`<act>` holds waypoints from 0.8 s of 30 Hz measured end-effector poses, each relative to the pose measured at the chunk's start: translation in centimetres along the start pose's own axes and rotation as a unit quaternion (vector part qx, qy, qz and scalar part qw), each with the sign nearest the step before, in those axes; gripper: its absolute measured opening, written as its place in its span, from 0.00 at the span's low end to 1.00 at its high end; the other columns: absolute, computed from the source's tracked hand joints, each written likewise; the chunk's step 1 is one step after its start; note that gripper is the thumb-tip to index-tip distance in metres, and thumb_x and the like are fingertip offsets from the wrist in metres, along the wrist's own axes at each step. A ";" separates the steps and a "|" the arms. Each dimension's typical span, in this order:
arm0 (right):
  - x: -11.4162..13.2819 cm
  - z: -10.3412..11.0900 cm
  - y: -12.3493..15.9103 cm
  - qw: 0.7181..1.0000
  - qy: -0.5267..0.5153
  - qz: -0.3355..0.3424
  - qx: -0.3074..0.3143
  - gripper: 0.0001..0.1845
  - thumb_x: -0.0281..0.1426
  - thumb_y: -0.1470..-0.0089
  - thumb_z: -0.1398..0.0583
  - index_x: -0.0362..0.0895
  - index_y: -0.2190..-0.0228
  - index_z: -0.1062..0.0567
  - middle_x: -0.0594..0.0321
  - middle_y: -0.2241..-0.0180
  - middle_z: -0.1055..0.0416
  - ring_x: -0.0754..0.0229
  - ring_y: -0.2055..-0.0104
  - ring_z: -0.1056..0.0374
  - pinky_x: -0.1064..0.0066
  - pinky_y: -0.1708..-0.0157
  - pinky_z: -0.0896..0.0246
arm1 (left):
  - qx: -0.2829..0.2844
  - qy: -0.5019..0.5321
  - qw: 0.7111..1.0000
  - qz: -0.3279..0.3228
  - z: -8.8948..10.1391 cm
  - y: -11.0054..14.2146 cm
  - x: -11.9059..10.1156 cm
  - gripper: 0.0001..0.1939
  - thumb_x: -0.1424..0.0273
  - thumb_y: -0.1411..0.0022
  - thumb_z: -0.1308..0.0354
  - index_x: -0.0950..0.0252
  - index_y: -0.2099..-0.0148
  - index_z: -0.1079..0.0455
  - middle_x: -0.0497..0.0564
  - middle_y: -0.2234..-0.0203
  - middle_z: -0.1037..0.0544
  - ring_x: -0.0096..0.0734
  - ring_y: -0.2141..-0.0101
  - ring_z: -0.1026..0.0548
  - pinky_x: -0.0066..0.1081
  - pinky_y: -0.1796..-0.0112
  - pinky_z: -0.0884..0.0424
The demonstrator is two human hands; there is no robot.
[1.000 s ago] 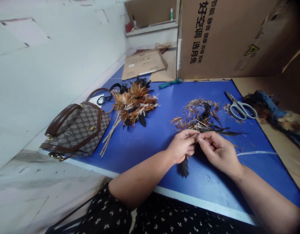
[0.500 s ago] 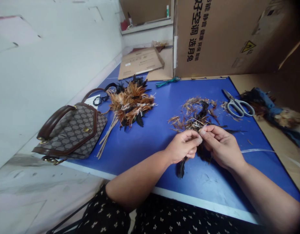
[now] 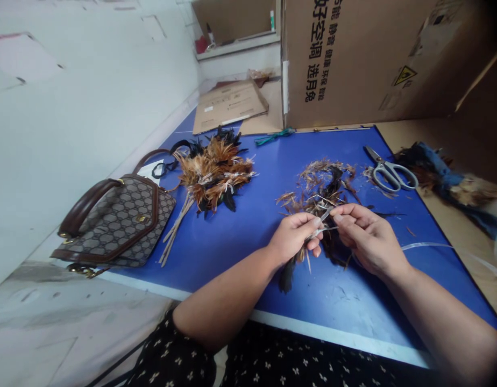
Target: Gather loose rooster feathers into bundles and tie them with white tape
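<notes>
Low over the blue table, my left hand (image 3: 295, 239) is closed round a small bunch of feathers (image 3: 287, 276), whose dark ends hang below the fingers. Between my hands runs a translucent white strip (image 3: 325, 214), looped by the left thumb. The fingers of my right hand (image 3: 365, 236) pinch this strip, close to the left fingertips. A similar strip (image 3: 426, 245) trails rightward from behind the right hand. Just beyond both hands lies a loose pile of black and brown feathers (image 3: 333, 183). The quill ends inside the left hand are hidden.
Grey-handled scissors (image 3: 390, 173) lie at the right, near more feathers with blue cloth (image 3: 444, 169). Left of my hands are feather bunches on sticks (image 3: 216, 172) and a patterned handbag (image 3: 123, 220). A large cardboard box (image 3: 365, 64) stands behind, by a green cord (image 3: 274, 137).
The fingertips have moved slightly apart, and the strip now shows looped between them. The feathers in my left hand have shifted left. The view has turned a little.
</notes>
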State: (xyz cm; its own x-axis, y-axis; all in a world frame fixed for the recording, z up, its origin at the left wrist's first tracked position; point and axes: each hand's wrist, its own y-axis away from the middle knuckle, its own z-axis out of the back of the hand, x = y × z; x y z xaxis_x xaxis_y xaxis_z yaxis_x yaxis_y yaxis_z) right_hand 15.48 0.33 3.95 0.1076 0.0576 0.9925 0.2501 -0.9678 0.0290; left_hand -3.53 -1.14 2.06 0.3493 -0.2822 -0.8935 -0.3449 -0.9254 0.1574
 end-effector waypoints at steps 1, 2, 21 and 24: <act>0.3 0.2 0.1 1.000 0.022 0.001 0.017 0.20 0.46 0.40 0.31 0.43 0.55 0.23 0.72 0.78 0.44 0.69 0.79 0.52 0.74 0.81 0.57 | -0.002 -0.028 1.000 0.006 0.1 0.0 0.0 0.20 0.53 0.34 0.35 0.66 0.61 0.31 0.45 0.76 0.28 0.23 0.81 0.28 0.26 0.79 0.31; 0.6 0.5 0.1 0.998 0.045 0.001 0.036 0.20 0.46 0.39 0.32 0.43 0.55 0.23 0.71 0.78 0.42 0.68 0.78 0.50 0.74 0.80 0.55 | -0.005 -0.054 0.998 0.012 0.3 0.0 -0.1 0.20 0.52 0.34 0.36 0.66 0.61 0.31 0.44 0.78 0.29 0.25 0.81 0.27 0.25 0.80 0.32; 2.4 1.1 0.5 0.951 0.239 0.108 0.165 0.10 0.38 0.33 0.39 0.46 0.55 0.25 0.63 0.70 0.25 0.62 0.74 0.31 0.71 0.74 0.34 | 0.215 -0.250 0.929 0.168 -1.2 1.6 -0.8 0.15 0.57 0.28 0.43 0.64 0.61 0.36 0.42 0.81 0.32 0.31 0.80 0.22 0.21 0.84 0.37; 1.7 0.4 0.5 0.943 0.253 0.113 0.182 0.09 0.36 0.31 0.42 0.47 0.54 0.25 0.66 0.72 0.25 0.64 0.77 0.31 0.71 0.75 0.34 | 0.206 -0.244 0.932 0.169 -1.6 1.5 -0.3 0.19 0.54 0.27 0.45 0.64 0.64 0.37 0.42 0.80 0.33 0.28 0.83 0.25 0.23 0.85 0.35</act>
State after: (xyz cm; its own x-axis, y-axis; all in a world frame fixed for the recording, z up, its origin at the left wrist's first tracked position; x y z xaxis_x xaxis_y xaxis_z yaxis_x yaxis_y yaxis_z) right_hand 16.20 0.08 5.59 -0.2536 -0.3534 0.9004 0.5989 -0.7884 -0.1407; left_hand -2.79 -2.81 3.26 -0.2435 -0.2992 -0.9226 -0.7037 -0.6001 0.3804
